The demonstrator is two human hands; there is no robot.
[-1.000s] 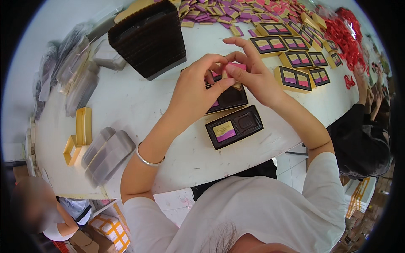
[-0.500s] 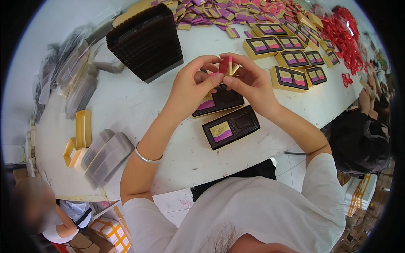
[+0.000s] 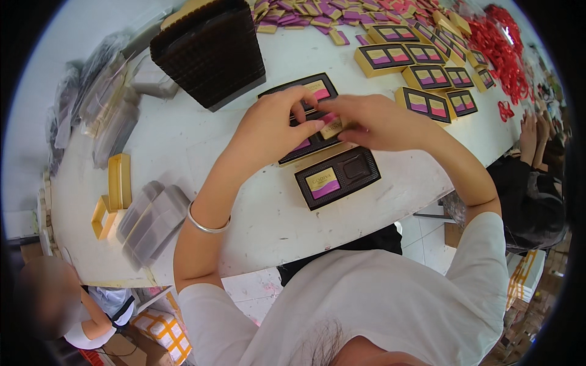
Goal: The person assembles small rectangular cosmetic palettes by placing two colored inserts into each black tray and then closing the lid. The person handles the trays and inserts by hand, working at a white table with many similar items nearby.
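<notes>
Between my two hands, over the right half of the middle gift box (image 3: 287, 158), is a gold-and-pink wrapped chocolate square (image 3: 331, 126). My left hand (image 3: 268, 125) reaches in from the left, thumb and fingers curled at its left edge. At its right edge are the bent fingers of my right hand (image 3: 384, 125), palm down and slightly blurred. A purple-and-gold square shows partly under my left hand. Nearer me, another box (image 3: 337, 178) has a gold-and-purple square (image 3: 323, 182) on its left and a bare dark compartment on its right. Behind my hands, a far box (image 3: 299, 85) holds a pink-and-gold square.
A tall stack of dark trays (image 3: 210, 55) stands at the back left. Several filled boxes (image 3: 423, 102) sit at the right, near red ribbon (image 3: 499, 55). Wrapped squares (image 3: 311, 13) heap along the back. Clear plastic lids (image 3: 152, 222) and empty gold sleeves (image 3: 120, 181) lie left.
The wrapped square has come down from above the boxes to the middle box's right half. My right hand has turned palm down, and the far box shows more now.
</notes>
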